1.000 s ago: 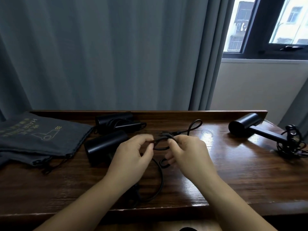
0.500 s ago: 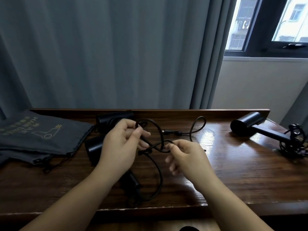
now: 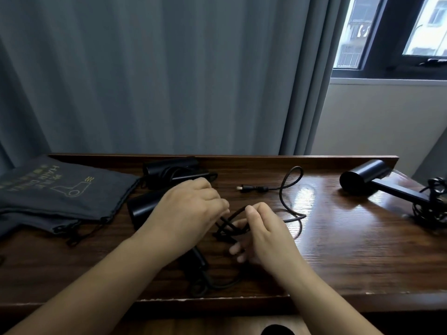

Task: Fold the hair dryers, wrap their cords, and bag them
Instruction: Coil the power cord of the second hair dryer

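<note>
- Far left of bench: grey drawstring bags, flat, stacked.
- Just right of bags: folded dryer at far edge; second dryer nearer, partly under left hand.
- Centre: left hand, fingers curled, grips the black cord; right hand pinches same cord. Plug end lies beyond, free.
- Far right: unfolded dryer, its cord in a tangle.
</note>
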Demonstrator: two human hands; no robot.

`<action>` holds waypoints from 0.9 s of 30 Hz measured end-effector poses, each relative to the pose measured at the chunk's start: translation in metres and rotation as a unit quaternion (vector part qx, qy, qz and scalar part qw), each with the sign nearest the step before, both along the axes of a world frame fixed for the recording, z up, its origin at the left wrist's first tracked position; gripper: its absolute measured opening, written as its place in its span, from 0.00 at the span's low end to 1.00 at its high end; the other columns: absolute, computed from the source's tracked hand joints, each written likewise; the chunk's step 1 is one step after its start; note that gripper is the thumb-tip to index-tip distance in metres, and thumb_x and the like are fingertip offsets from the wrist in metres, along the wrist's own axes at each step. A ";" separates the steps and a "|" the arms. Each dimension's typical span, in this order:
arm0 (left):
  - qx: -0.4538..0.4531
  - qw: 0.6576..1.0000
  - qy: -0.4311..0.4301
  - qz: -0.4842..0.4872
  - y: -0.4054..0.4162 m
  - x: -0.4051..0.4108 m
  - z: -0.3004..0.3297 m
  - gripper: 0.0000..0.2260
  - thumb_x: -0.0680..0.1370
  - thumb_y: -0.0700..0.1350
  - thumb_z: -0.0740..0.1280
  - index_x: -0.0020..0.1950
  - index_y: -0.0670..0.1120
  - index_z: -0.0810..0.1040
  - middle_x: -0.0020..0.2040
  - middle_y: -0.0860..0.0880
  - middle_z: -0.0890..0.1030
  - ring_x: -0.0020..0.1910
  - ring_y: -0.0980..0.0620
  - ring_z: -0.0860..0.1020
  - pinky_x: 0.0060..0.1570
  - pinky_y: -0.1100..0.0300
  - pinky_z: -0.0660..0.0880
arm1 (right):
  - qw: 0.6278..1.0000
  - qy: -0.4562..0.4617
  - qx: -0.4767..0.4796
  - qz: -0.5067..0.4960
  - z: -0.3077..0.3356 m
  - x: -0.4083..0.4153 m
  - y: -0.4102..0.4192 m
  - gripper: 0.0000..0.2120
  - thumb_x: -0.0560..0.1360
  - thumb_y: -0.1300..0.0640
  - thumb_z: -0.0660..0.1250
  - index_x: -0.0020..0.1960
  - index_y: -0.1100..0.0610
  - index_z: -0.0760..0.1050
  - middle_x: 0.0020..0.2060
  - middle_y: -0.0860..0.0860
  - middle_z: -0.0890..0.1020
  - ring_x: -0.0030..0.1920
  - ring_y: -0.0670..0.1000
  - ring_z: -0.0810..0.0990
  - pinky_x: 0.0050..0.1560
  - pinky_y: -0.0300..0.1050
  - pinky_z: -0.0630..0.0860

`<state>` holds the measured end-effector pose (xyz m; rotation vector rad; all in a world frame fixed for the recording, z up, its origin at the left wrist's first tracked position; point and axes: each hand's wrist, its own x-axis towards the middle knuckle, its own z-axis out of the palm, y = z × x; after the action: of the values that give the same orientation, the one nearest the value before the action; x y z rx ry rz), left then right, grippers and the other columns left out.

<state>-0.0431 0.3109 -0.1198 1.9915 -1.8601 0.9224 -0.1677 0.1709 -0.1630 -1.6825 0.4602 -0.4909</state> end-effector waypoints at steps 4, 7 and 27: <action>0.092 0.996 -0.008 0.010 0.001 0.004 -0.005 0.09 0.76 0.51 0.70 0.53 0.50 0.84 0.45 0.54 0.79 0.44 0.53 0.77 0.33 0.58 0.77 | 0.999 -0.015 0.030 -0.005 -0.007 0.003 -0.004 0.13 0.85 0.50 0.56 0.46 0.55 0.69 0.45 0.57 0.85 0.36 0.60 0.86 0.26 0.38 0.74; 0.023 0.997 0.066 0.030 0.003 0.005 -0.010 0.08 0.79 0.51 0.67 0.52 0.50 0.84 0.44 0.55 0.80 0.42 0.54 0.79 0.37 0.58 0.78 | 0.999 -0.026 0.023 0.001 -0.007 0.004 -0.005 0.13 0.86 0.51 0.55 0.47 0.56 0.69 0.44 0.55 0.86 0.36 0.59 0.86 0.27 0.39 0.74; -0.094 0.850 0.452 0.256 0.016 0.026 -0.007 0.30 0.80 0.39 0.63 0.79 0.57 0.60 0.68 0.52 0.73 0.67 0.49 0.71 0.67 0.49 0.71 | 0.983 -0.090 0.159 0.011 -0.014 0.008 -0.025 0.12 0.86 0.53 0.55 0.48 0.54 0.73 0.49 0.58 0.85 0.54 0.59 0.86 0.55 0.58 0.82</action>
<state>-0.0172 0.3270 -0.1269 2.2363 -0.7121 0.1383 -0.1593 0.1461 -0.1767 -1.3218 0.3646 -0.5186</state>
